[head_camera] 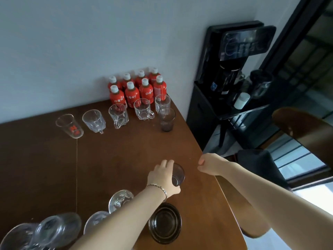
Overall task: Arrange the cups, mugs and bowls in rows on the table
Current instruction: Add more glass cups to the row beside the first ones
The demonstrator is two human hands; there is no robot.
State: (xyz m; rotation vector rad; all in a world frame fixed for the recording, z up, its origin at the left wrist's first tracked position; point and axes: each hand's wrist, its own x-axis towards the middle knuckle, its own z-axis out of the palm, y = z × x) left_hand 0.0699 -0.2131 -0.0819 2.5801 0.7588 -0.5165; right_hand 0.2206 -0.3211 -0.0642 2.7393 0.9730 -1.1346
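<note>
A brown wooden table (108,159) stood pushed against a pale grey-blue wall (90,42). Just off the table's right edge stood a black water dispenser (225,87) (its glossy top panel threw back reflections). Farther right of the table, a brown curved chair back (297,127) showed before a dark-framed glass door (297,60), and daylight lay bright on the pale floor (315,199).

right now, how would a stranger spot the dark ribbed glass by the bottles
Find the red bottles by the wall on the brown table. A row of clear glasses runs before them; at the right end, near the table edge, stands the dark ribbed glass, the only tinted one among them.
</note>
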